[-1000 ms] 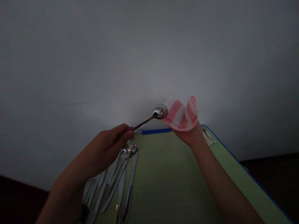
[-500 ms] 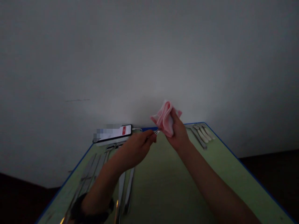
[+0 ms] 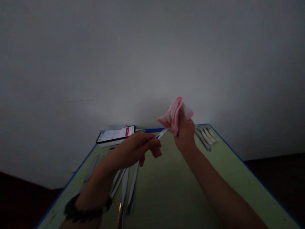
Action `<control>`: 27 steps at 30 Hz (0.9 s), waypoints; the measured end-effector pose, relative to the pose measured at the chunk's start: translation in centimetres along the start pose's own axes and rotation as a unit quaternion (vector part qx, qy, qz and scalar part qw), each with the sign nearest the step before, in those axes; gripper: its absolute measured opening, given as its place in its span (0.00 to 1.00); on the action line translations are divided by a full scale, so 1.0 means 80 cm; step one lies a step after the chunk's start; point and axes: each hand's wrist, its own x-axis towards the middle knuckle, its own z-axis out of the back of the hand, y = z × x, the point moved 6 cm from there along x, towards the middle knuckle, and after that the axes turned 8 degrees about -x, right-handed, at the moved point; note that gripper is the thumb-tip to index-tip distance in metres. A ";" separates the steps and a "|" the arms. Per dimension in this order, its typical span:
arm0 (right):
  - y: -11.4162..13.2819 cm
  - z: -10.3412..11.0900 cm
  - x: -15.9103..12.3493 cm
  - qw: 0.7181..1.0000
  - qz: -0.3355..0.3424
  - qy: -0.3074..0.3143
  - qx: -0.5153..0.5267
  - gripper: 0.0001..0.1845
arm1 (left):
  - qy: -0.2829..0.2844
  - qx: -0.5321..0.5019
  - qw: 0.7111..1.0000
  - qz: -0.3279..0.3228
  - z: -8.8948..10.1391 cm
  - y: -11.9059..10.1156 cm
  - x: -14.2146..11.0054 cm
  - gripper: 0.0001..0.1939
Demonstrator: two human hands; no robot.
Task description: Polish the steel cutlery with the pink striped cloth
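My left hand (image 3: 138, 149) pinches the handle of a metal spoon (image 3: 162, 133), held above the green table (image 3: 171, 190). The spoon's bowl is hidden inside a pink and white striped cloth (image 3: 174, 115), which my right hand (image 3: 184, 133) grips closed around it. Both hands are raised over the far middle of the table. A dark band sits on my left wrist.
Several pieces of steel cutlery (image 3: 126, 187) lie on the table's left side under my left arm. A few utensils with pale handles (image 3: 206, 135) lie at the far right. A phone with a lit screen (image 3: 116, 134) rests at the far left edge against a plain wall.
The spoon's bowl, bare one second ago, is now wrapped in the cloth. My right hand has closed on it, and my left hand has moved right toward the middle.
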 end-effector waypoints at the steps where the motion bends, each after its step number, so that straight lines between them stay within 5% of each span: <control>1: -0.005 -0.002 -0.005 1.000 -0.004 -0.020 -0.011 0.30 | -0.011 0.001 1.000 -0.004 0.001 -0.001 0.002 0.18; 6: -0.011 -0.019 -0.029 0.999 -0.009 -0.046 -0.025 0.28 | -0.061 0.022 0.998 -0.011 0.002 0.009 0.010 0.15; 11: -0.012 -0.047 -0.049 0.999 -0.026 0.041 0.010 0.29 | -0.147 0.057 0.987 -0.045 0.007 0.013 0.017 0.11; 15: -0.018 -0.053 -0.045 0.994 -0.063 0.062 0.058 0.28 | -0.153 0.029 0.987 -0.029 0.003 0.010 0.020 0.14; 20: -0.015 -0.002 0.001 0.966 -0.116 -0.101 0.207 0.20 | -0.101 -0.110 0.989 -0.014 -0.011 0.007 0.021 0.16; 24: 0.009 0.046 0.043 0.938 -0.045 -0.084 0.332 0.08 | -0.043 -0.083 0.995 -0.026 -0.023 -0.004 0.018 0.16; 27: 0.028 0.070 0.053 0.966 0.005 -0.029 0.256 0.05 | -0.045 -0.078 0.996 -0.014 -0.021 -0.005 0.016 0.15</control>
